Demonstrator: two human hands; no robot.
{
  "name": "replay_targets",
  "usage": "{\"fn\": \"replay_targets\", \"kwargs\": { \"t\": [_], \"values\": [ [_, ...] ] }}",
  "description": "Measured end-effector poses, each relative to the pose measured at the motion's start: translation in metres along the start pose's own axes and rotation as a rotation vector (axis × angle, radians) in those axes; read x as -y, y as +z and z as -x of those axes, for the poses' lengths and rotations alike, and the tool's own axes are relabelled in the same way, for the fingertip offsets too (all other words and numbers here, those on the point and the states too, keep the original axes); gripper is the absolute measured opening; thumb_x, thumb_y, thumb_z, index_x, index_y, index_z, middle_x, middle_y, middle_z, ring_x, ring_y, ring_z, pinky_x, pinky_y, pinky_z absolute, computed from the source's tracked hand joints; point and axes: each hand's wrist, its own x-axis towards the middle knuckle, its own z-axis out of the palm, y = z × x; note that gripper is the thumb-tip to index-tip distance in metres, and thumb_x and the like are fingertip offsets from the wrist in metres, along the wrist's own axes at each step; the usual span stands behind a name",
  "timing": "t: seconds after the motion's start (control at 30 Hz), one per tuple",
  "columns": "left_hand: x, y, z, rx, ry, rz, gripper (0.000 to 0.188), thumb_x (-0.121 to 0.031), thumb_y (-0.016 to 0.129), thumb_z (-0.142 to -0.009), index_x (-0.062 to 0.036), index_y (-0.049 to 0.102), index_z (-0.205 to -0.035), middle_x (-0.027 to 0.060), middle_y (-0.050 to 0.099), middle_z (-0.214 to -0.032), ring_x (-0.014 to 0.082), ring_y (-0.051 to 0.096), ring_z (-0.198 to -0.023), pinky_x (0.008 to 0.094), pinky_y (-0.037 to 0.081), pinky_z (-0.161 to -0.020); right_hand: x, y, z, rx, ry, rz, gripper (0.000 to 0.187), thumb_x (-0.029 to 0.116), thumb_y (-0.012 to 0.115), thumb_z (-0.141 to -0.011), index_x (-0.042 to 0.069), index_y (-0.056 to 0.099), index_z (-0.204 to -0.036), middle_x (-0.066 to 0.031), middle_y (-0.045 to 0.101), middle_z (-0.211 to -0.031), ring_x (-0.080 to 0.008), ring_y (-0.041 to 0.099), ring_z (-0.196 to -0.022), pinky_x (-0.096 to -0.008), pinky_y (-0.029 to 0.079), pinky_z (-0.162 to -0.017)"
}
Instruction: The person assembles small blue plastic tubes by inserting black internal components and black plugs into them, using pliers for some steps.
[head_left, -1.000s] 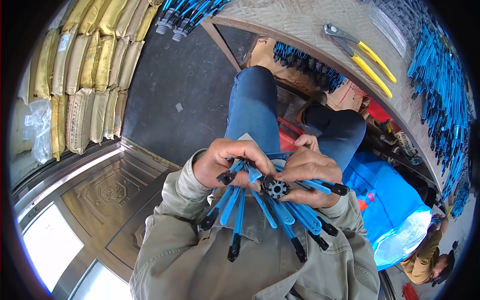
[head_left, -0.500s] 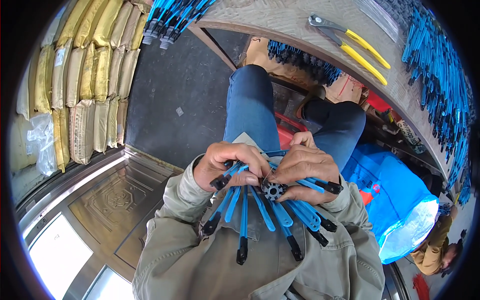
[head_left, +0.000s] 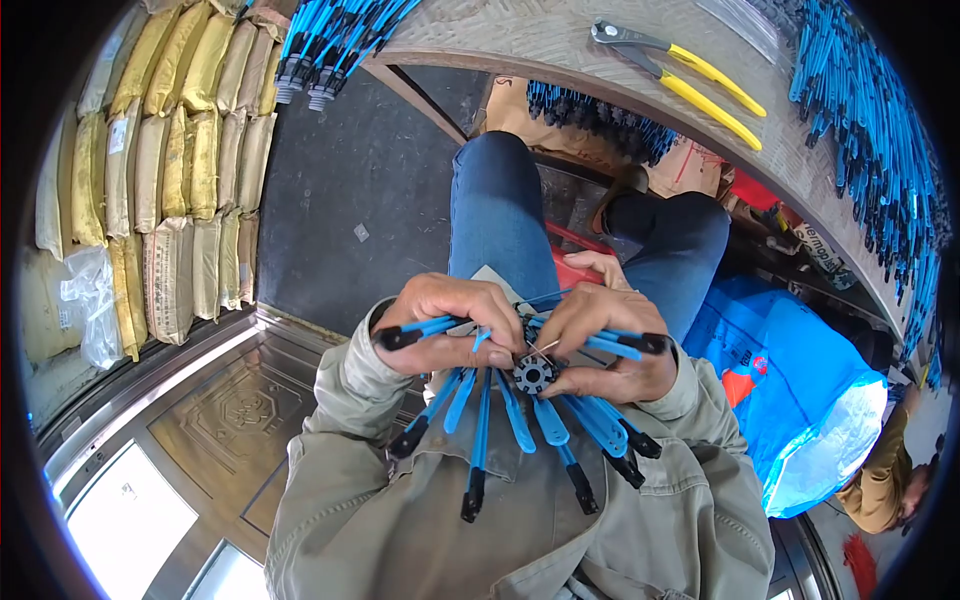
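Above my lap I hold a round, notched dark hub [head_left: 534, 374] from which several flat blue arms [head_left: 516, 415] fan out, most of them toward my body. Black clip-like pieces [head_left: 473, 498] cap many of the arms. My left hand [head_left: 448, 322] is closed around the hub's left side, with thumb and fingers over the bases of some arms. On the other side my right hand [head_left: 612, 338] pinches at the hub's edge, its thumb below it. A thin wire [head_left: 546, 349] shows between the right fingers and the hub; its far end is hidden.
Ahead on the right, a table [head_left: 500, 40] bears yellow-handled pliers [head_left: 690, 82] and a heap of blue black-tipped arms [head_left: 870, 130]. A blue bag [head_left: 790, 370] stands at my right. Stacked sacks [head_left: 150, 170] line the left. Another person [head_left: 885, 480] is at the far right.
The hub has shifted slightly left and up in my hands. A black-tipped arm at my left hand has swung outward to the left. The wire shows more plainly at the right fingers.
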Motion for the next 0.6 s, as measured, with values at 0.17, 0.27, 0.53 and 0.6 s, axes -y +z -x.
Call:
{"fn": "replay_targets", "kwargs": {
  "t": [0.17, 0.27, 0.53, 0.6],
  "values": [
    [-0.001, -0.018, -0.019, 0.142, -0.004, -0.036, 0.008, -0.002, 0.071, -0.074, -0.0004, 0.065, -0.079, 0.0088, 0.064, -0.086, 0.0181, 0.061, -0.084, 0.0277, 0.047, -0.074, 0.001, -0.007, -0.014, 0.02, 0.056, -0.011, 0.034, 0.02, 0.08, -0.065, 0.009, 0.064, -0.093, 0.0016, 0.065, -0.078, -0.0138, 0.061, -0.075, -0.0445, 0.028, -0.096],
    [0.001, -0.032, -0.029, 0.216, 0.06, -0.096, 0.02, -0.003, 0.072, -0.073, -0.0004, 0.063, -0.091, 0.0102, 0.062, -0.094, 0.0184, 0.059, -0.09, 0.0294, 0.046, -0.078, -0.004, -0.007, -0.024, 0.103, -0.039, -0.001, 0.034, 0.019, 0.079, -0.065, 0.008, 0.063, -0.093, 0.0017, 0.064, -0.076, -0.0135, 0.061, -0.073, -0.0442, 0.028, -0.097],
    [0.005, 0.025, 0.034, -0.773, 0.574, -0.31, 0.041, -0.003, 0.06, -0.078, 0.0029, 0.048, -0.117, 0.0168, 0.052, -0.119, 0.0239, 0.052, -0.109, 0.0359, 0.04, -0.093, -0.028, 0.007, -0.034, -0.271, 0.087, 0.228, 0.032, 0.016, 0.079, -0.062, 0.006, 0.063, -0.088, -0.001, 0.062, -0.068, -0.0142, 0.059, -0.064, -0.0442, 0.033, -0.095],
    [0.02, 0.052, 0.019, -0.793, 0.334, -0.458, 0.047, -0.005, 0.06, -0.079, 0.0043, 0.045, -0.123, 0.0187, 0.054, -0.117, 0.0268, 0.053, -0.109, 0.0355, 0.04, -0.093, -0.028, 0.014, -0.037, -0.326, 0.009, 0.291, 0.03, 0.018, 0.079, -0.062, 0.005, 0.062, -0.083, -0.0009, 0.062, -0.071, -0.0144, 0.058, -0.069, -0.0437, 0.034, -0.096]
  ]
}}
